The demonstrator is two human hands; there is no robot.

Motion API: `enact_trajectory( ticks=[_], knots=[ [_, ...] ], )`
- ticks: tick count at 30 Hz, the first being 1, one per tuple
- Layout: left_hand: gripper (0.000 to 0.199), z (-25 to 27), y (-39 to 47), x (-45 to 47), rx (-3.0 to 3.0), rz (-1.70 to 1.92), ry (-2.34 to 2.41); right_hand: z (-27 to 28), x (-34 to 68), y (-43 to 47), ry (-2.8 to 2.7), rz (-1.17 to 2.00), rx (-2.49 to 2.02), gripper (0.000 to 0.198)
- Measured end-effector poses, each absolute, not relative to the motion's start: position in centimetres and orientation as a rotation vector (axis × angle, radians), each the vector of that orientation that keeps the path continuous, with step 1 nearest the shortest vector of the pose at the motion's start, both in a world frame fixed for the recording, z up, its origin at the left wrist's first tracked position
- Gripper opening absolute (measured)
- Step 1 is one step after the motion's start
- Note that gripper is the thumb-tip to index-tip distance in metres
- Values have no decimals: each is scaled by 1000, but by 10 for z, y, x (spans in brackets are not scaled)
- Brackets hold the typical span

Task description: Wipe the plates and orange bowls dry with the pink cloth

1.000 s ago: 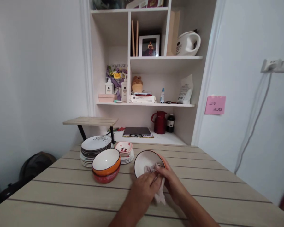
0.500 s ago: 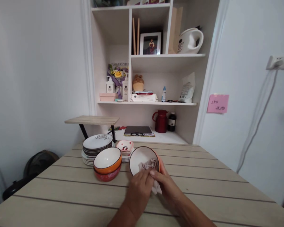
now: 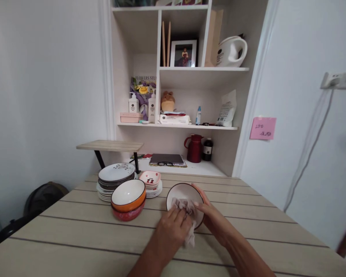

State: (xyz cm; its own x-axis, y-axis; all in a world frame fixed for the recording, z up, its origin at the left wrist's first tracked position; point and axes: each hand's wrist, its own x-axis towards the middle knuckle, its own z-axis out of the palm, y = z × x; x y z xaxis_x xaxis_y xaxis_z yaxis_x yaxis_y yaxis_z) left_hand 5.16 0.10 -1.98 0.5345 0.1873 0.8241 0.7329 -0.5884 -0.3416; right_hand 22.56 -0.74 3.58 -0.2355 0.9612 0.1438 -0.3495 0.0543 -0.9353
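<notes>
Pale slatted wooden table point(image 3: 248, 215), bearing a stack of plates point(image 3: 115, 184), two stacked orange bowls point(image 3: 128, 204), small dishes point(image 3: 151, 185), and a tilted white-lined bowl point(image 3: 185, 198).

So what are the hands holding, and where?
The right hand grips the bowl by its right rim; the left hand presses a crumpled cloth inside it.

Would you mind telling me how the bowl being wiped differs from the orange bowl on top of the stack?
The wiped bowl is tilted toward the camera, while the orange bowl sits level. The wiped bowl is held by the right hand, with the left hand pressing a cloth into it; the orange bowl is untouched, stacked on a red bowl. Both have white insides and dark rims.
</notes>
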Motion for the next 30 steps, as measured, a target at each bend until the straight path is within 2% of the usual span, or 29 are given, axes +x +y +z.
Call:
enact_trajectory(
  ticks=[4, 9, 13, 17, 19, 25, 30],
  knots=[
    [29, -22, 2, 50, -2033, -1090, -861, 24, 193, -10, -1094, 1516, -527, 90],
    [29, -20, 1, 48, -1991, -1094, -727, 19, 178, -8, -1012, 1491, -497, 76],
    [36, -17, 2, 49, -2091, -1025, -654, 27, 205, -4, -1125, 1389, -656, 67],
    [26, -15, 5, 48, -2169, -934, -624, 37, 235, -2, -1238, 1461, -828, 62],
    [22, -16, 6, 47, -2132, -940, -643, 40, 240, -2, -1243, 1482, -848, 65],
    [29, -20, 8, 44, -2025, -970, -651, 41, 213, -12, -1033, 1513, -605, 94],
    [29, -15, 8, 43, -1980, -997, -641, 41, 200, -16, -960, 1464, -561, 100]
  ],
)
